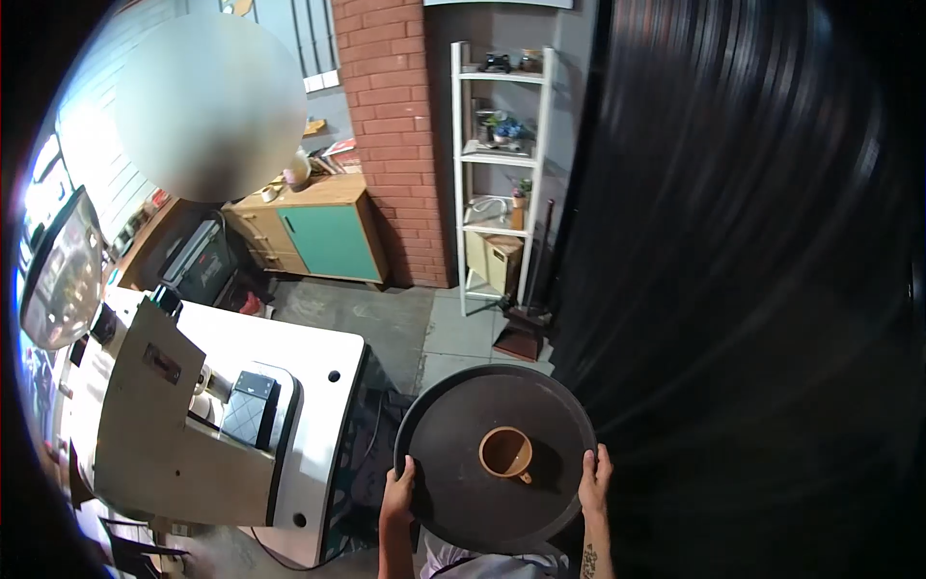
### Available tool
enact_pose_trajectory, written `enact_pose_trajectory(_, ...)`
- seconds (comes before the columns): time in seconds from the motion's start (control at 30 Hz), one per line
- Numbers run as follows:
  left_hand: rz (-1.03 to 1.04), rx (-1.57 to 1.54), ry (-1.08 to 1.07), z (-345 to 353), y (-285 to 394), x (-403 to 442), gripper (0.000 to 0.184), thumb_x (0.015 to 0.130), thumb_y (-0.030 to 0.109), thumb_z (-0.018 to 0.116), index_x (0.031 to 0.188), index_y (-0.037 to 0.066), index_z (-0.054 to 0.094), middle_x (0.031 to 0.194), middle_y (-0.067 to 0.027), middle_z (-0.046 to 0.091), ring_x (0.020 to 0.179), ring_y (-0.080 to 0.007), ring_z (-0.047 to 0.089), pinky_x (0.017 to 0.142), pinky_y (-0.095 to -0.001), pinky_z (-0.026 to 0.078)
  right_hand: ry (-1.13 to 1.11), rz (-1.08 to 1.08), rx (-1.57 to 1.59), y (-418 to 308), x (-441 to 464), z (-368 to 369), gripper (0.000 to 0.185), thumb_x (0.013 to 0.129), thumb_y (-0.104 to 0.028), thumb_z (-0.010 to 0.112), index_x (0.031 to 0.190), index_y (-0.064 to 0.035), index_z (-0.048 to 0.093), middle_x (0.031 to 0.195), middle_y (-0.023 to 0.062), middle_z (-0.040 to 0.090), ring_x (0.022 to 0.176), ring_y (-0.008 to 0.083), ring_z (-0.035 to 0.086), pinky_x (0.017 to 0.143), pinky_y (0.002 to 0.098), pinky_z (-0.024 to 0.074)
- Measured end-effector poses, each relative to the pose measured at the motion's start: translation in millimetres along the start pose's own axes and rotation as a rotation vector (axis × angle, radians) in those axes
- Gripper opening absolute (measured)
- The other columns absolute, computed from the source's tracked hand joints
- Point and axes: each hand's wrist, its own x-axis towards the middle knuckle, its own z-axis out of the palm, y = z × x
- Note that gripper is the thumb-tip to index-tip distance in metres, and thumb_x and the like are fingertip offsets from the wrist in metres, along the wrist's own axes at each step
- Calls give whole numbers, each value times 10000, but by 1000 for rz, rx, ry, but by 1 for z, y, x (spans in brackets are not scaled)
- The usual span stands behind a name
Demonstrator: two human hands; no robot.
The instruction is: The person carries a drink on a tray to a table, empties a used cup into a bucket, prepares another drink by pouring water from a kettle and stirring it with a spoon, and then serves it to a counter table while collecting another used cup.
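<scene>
A round dark tray is held level in front of the body. On it, near the middle, sits a brown cup with its small handle toward the lower right. The cup's opening faces up, and neither hand touches it. At the tray's left rim is my left hand, closed on the edge with the thumb on top. My right hand grips the opposite rim, thumb also on top. The fingers under the tray are hidden.
A white table with a grey machine and a small black device stands left. Beyond are a green-doored cabinet, a brick pillar and a white shelf rack. A dark surface fills the right.
</scene>
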Motion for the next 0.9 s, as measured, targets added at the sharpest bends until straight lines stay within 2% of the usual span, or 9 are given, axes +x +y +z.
enact_pose_trajectory(0.03,-3,-21,53,16,10,9,331,979,420,608,816,141,537,650,54,456,532,-70,456,473,-259,359,-108,-47,93,0,28,5,411,1041,-256,513,1338,27,506,1201,145,577,1114,202,536,976,333,419)
enact_pose_trajectory(0.13,72,-78,-56,42,41,57,363,1005,386,578,764,116,547,634,58,465,535,-70,457,491,-256,373,-156,-26,77,-6,99,33,571,1038,-357,507,1378,96,443,1369,221,521,1277,266,480,1058,372,379)
enact_pose_trajectory(0.17,78,-125,-56,53,46,79,364,1003,397,578,788,103,573,657,49,499,551,-77,480,503,-258,388,127,-7,-29,-4,113,56,442,1036,-262,529,1356,41,499,1261,148,547,1178,178,506,1009,317,401)
enact_pose_trajectory(0.2,78,-174,-50,70,61,86,370,1001,408,579,811,91,599,681,41,533,568,-84,502,515,-259,404,109,-11,-43,-15,135,59,442,1036,-262,529,1356,41,499,1261,148,547,1178,178,506,1009,317,401)
enact_pose_trajectory(0.37,44,-164,-55,115,123,163,449,989,455,580,1004,11,640,825,-39,641,714,-142,619,618,-315,509,-81,46,-29,-43,262,100,526,1023,-318,558,1382,54,464,1404,201,464,1271,250,478,1063,360,395)
enact_pose_trajectory(0.53,75,-281,-71,128,165,232,548,1004,481,530,1181,-31,611,1009,-115,689,889,-204,667,760,-359,554,-59,-60,-150,-89,352,176,536,1019,-347,555,1357,64,489,1327,220,497,1224,301,500,1044,369,384)
enact_pose_trajectory(0.73,83,-374,142,131,199,329,571,1012,493,502,1205,-31,619,1065,-137,693,943,-238,670,815,-388,545,-560,-110,-257,-118,492,292,528,1010,-369,561,1328,50,522,1299,230,503,1220,297,489,1018,383,393)
enact_pose_trajectory(0.77,23,-393,200,137,217,328,559,1016,482,500,1199,-33,621,1065,-141,694,942,-237,671,809,-389,548,-306,-220,-216,-104,498,327,482,1008,-346,562,1270,58,549,1260,211,539,1194,292,501,1015,396,391)
enact_pose_trajectory(0.9,106,-540,359,137,251,384,544,1021,458,503,1165,-52,628,1037,-153,699,905,-232,679,782,-386,557,-669,-289,-242,-129,586,418,407,1010,-275,565,1218,75,563,1118,138,636,1080,224,562,991,364,416)
